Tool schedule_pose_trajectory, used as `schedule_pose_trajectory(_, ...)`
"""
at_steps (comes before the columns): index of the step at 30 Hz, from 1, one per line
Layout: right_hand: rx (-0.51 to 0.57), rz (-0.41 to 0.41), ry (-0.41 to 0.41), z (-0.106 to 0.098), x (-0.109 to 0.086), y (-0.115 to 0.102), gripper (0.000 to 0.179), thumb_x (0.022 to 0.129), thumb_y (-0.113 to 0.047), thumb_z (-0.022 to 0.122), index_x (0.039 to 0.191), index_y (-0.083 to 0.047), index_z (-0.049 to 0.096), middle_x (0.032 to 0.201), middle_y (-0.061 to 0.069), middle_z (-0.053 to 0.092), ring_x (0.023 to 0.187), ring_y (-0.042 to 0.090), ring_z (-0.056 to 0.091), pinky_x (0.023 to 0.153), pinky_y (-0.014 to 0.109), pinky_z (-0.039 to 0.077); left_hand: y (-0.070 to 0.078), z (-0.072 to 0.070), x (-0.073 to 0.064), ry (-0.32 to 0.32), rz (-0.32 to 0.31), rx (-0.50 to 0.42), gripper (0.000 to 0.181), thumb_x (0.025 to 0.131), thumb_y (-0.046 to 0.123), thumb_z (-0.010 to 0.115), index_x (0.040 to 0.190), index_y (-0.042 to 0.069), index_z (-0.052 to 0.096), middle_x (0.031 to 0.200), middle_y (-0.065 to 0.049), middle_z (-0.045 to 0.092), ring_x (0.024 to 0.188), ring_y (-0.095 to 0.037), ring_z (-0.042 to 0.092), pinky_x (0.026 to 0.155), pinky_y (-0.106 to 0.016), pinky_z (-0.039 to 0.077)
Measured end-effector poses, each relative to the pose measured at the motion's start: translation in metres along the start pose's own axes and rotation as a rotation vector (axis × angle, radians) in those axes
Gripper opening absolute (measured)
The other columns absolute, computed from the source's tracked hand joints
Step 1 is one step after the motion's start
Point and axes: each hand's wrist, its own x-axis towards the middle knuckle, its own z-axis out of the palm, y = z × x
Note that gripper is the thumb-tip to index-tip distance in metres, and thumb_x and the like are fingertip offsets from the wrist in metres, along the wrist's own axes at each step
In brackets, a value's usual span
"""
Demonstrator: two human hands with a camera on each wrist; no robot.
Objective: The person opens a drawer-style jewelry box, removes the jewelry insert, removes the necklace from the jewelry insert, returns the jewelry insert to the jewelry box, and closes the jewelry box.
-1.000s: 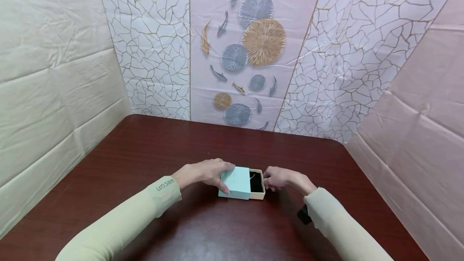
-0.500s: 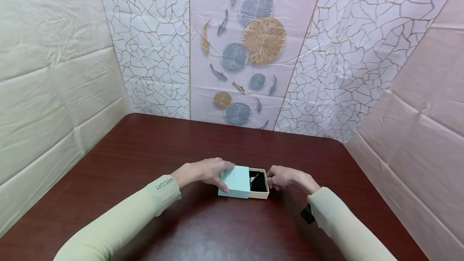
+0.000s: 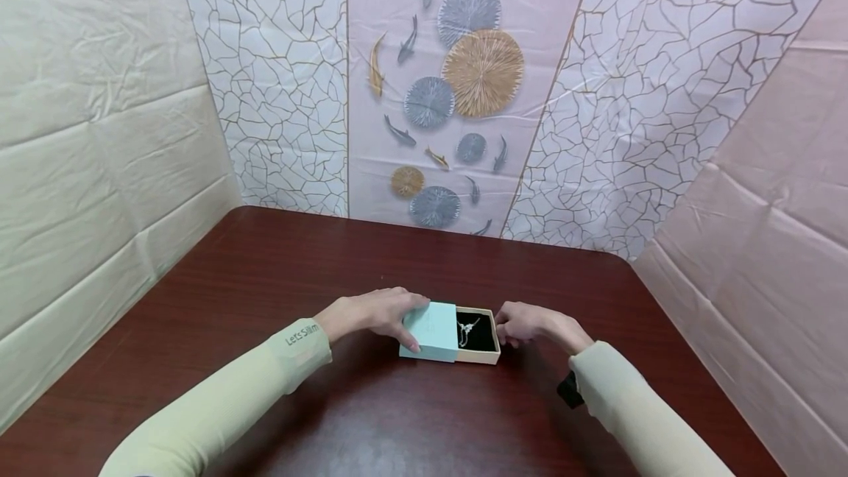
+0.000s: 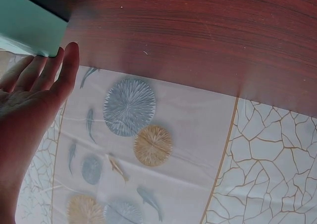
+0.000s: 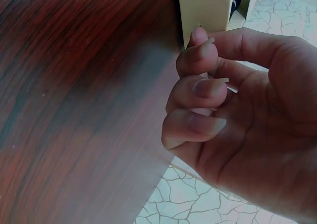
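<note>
A pale turquoise jewelry box sleeve (image 3: 433,326) lies flat on the table, gripped by my left hand (image 3: 384,315) with the thumb on the near side and fingers at the far side. In the left wrist view, fingertips meet the edge of the turquoise sleeve (image 4: 32,26). A cream drawer tray (image 3: 478,357) sticks out of the sleeve's right end. On its black lining lies a silver necklace (image 3: 467,330), partly under the sleeve. My right hand (image 3: 526,321) pinches at the tray's outer end; its other fingers (image 5: 198,87) are curled. What exactly the pinch holds I cannot tell.
The dark red-brown wooden table (image 3: 397,418) reaches back to a patterned wall covering (image 3: 391,153). Pale cloth walls (image 3: 99,168) stand on both sides. A small black device (image 3: 570,391) sits at the right wrist.
My right hand has moved to the right, drawing the tray farther out of the sleeve. More of the black lining and necklace shows. The left hand and sleeve stay put.
</note>
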Motion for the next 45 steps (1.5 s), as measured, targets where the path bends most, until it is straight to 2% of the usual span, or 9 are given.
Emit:
schedule_pose_trajectory(11,-0.016,0.052,0.037,-0.002,-0.007,0.002,0.022,0.087,-0.001,0.053,0.07,-0.004,0.067,0.051,0.001,0.056,0.042,0.01,0.041,0.044,0.021,0.033,0.001,-0.001,-0.001,-0.007,0.005,-0.013,0.085,0.074,0.047,0.08,0.144,0.014,0.045,0.134,-0.003,0.057,0.113,-0.017,0.052,0.094,-0.033,0.045)
schedule_pose_trajectory(16,-0.096,0.029,0.201,-0.004,-0.013,-0.003,0.014,0.084,-0.002,0.06,0.072,-0.006,0.067,0.056,0.004,0.066,0.049,0.011,0.057,0.048,0.023,0.042,0.001,-0.001,-0.001,-0.008,0.0,-0.01,0.084,0.074,0.046,0.08,0.143,0.013,0.045,0.136,-0.003,0.056,0.119,-0.019,0.051,0.096,-0.035,0.044)
schedule_pose_trajectory(21,-0.227,-0.006,0.352,-0.001,-0.014,-0.016,0.009,0.085,-0.017,0.069,0.08,-0.01,0.066,0.065,-0.001,0.064,0.058,0.012,0.055,0.055,0.03,0.043,0.001,0.0,-0.001,-0.008,-0.005,0.006,0.083,0.074,0.047,0.08,0.142,0.014,0.046,0.14,-0.003,0.054,0.123,-0.021,0.049,0.099,-0.036,0.043)
schedule_pose_trajectory(23,-0.261,0.004,0.347,0.003,-0.013,-0.022,0.016,0.084,-0.025,0.073,0.086,-0.01,0.067,0.072,-0.002,0.063,0.062,0.012,0.055,0.055,0.031,0.043,0.0,0.0,-0.001,-0.009,-0.008,0.011,0.083,0.075,0.047,0.08,0.143,0.014,0.046,0.142,-0.002,0.053,0.125,-0.021,0.049,0.101,-0.036,0.043)
schedule_pose_trajectory(28,-0.257,0.062,0.291,0.013,-0.01,-0.029,0.024,0.083,-0.029,0.076,0.077,-0.009,0.063,0.061,-0.001,0.049,0.054,0.012,0.042,0.051,0.028,0.032,0.0,0.001,0.0,-0.013,-0.003,0.005,0.082,0.075,0.047,0.08,0.142,0.015,0.047,0.144,-0.002,0.051,0.126,-0.02,0.049,0.101,-0.037,0.043)
schedule_pose_trajectory(33,-0.217,0.073,0.28,0.018,-0.006,-0.03,0.041,0.083,-0.023,0.076,0.06,-0.012,0.044,0.052,-0.004,0.025,0.048,0.011,0.023,0.049,0.026,0.021,0.0,0.002,0.0,-0.015,0.007,0.01,0.081,0.075,0.047,0.08,0.142,0.015,0.047,0.145,-0.003,0.05,0.125,-0.02,0.049,0.101,-0.037,0.043)
schedule_pose_trajectory(37,-0.185,0.081,0.279,0.017,-0.005,-0.031,0.051,0.082,-0.022,0.077,0.058,-0.014,0.033,0.051,-0.006,0.017,0.048,0.01,0.013,0.049,0.026,0.017,0.0,0.0,0.0,-0.016,0.009,0.01,0.082,0.076,0.047,0.079,0.143,0.014,0.045,0.145,-0.003,0.049,0.125,-0.021,0.049,0.102,-0.037,0.043)
schedule_pose_trajectory(41,-0.14,0.083,0.291,0.016,-0.004,-0.03,0.052,0.083,-0.021,0.076,0.058,-0.015,0.031,0.048,-0.005,0.021,0.043,0.009,0.018,0.048,0.025,0.02,0.0,-0.001,0.0,-0.014,0.011,0.019,0.082,0.076,0.047,0.079,0.143,0.014,0.045,0.146,-0.003,0.049,0.127,-0.022,0.048,0.103,-0.038,0.043)
schedule_pose_trajectory(45,-0.073,0.048,0.297,0.015,-0.006,-0.029,0.04,0.088,-0.016,0.071,0.06,-0.012,0.043,0.047,0.0,0.044,0.037,0.012,0.041,0.045,0.023,0.035,0.0,0.0,0.001,-0.011,0.014,0.033,0.082,0.075,0.048,0.079,0.142,0.014,0.047,0.146,-0.003,0.049,0.128,-0.023,0.048,0.103,-0.039,0.042)
